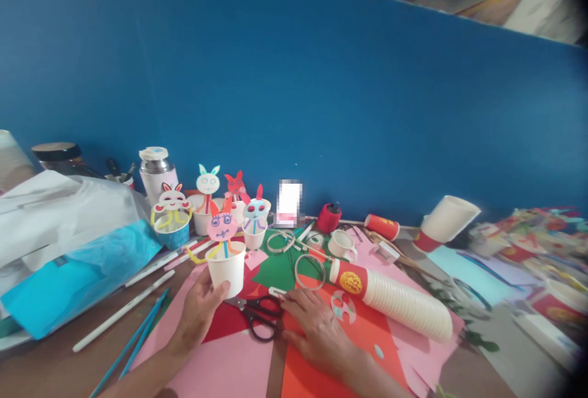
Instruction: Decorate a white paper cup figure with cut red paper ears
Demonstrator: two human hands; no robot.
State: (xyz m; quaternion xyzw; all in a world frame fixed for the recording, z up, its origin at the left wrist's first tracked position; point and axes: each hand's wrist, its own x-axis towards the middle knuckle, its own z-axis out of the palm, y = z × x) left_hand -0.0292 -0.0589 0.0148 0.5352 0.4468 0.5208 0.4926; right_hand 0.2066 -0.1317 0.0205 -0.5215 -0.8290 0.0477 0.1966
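Observation:
My left hand grips a white paper cup by its side. A pink paper bunny face with orange ears and pipe-cleaner limbs rises from that cup. My right hand rests with its fingers spread on orange paper. Black-handled scissors lie between my two hands, beside the right fingertips. Behind the held cup stand several finished-looking cups with paper animal faces, among them a blue-patterned cup and a small white cup.
A stack of paper cups lies at the right. Markers, blue pipe cleaners and a plastic bag are at the left. Tape rings, a mug and a red bottle stand near the blue wall.

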